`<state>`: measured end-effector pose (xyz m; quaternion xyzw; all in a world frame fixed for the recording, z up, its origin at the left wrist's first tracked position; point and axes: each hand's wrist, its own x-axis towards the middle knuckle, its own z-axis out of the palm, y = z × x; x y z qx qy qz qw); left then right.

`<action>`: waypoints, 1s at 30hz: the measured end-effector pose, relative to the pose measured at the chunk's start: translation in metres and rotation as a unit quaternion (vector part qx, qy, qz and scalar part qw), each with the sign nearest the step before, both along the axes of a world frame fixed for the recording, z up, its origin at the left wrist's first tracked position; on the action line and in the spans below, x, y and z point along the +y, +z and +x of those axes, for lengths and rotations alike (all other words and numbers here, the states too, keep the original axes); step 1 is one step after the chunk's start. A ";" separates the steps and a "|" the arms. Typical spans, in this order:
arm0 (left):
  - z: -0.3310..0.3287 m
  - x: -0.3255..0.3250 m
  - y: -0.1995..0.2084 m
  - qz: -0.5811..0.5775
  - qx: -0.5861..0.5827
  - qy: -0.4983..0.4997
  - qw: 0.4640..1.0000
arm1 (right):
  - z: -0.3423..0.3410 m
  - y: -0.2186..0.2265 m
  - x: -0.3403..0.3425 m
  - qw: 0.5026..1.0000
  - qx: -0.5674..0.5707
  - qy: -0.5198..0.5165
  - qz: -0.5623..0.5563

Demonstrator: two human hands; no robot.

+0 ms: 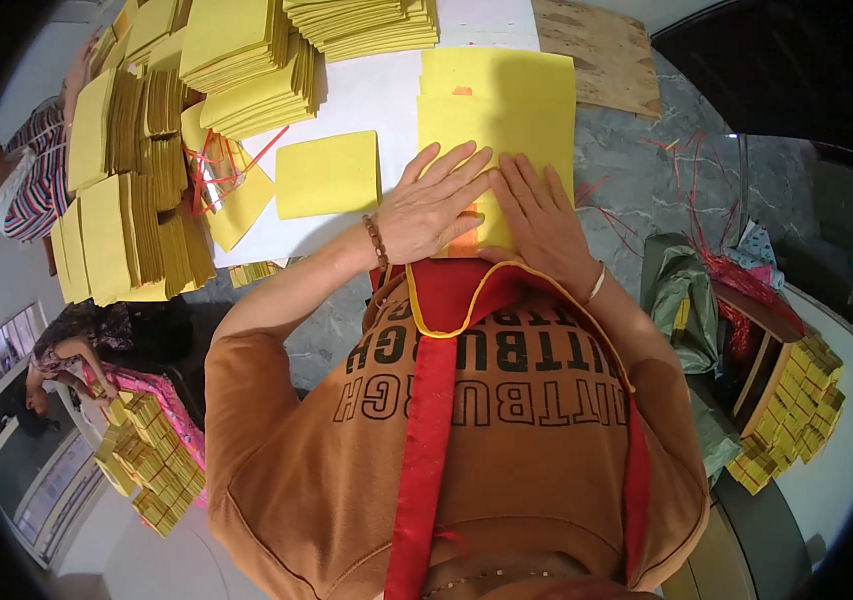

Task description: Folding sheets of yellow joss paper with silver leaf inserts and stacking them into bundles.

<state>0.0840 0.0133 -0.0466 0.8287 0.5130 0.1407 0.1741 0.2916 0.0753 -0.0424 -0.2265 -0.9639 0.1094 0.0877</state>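
Yellow paper sheets (532, 110) lie at the near right part of the white table, with orange marks on them. My left hand (429, 205) rests flat on the paper, its fingers stretched toward the upper right; a beaded bracelet circles that wrist. Beside it, my right hand (542, 215) also presses flat on the sheets, fingers extended and nearly touching the left ones. Neither hand holds anything. Left of my left hand lies a folded yellow paper packet (327, 175). The lower edge of the sheets is partly hidden by my hands and red apron (447, 290).
Tall stacks of folded yellow paper (232, 45) crowd the table's left and far side. Red ties (215, 175) lie among them. Two people sit at the left. A plywood board (597, 50) adjoins the table. Green bags (682, 300) and bundled yellow packets (797, 410) stand at the right.
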 end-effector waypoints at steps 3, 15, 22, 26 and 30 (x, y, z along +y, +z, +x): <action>-0.001 0.004 0.000 0.059 0.033 -0.005 0.998 | 0.002 0.000 0.002 1.000 0.000 0.006 -0.012; 0.031 0.015 0.015 0.187 0.253 0.042 0.948 | 0.047 0.011 0.002 0.995 -0.093 -0.011 -0.022; 0.002 0.016 0.024 0.219 0.119 0.086 0.965 | 0.060 -0.002 0.002 0.995 0.069 -0.049 -0.060; -0.054 -0.009 0.042 0.292 0.032 0.139 0.946 | 0.055 -0.001 0.009 0.993 0.111 -0.014 -0.046; -0.115 -0.052 -0.005 0.260 0.125 0.199 0.937 | 0.046 0.005 0.012 0.996 0.014 -0.002 -0.087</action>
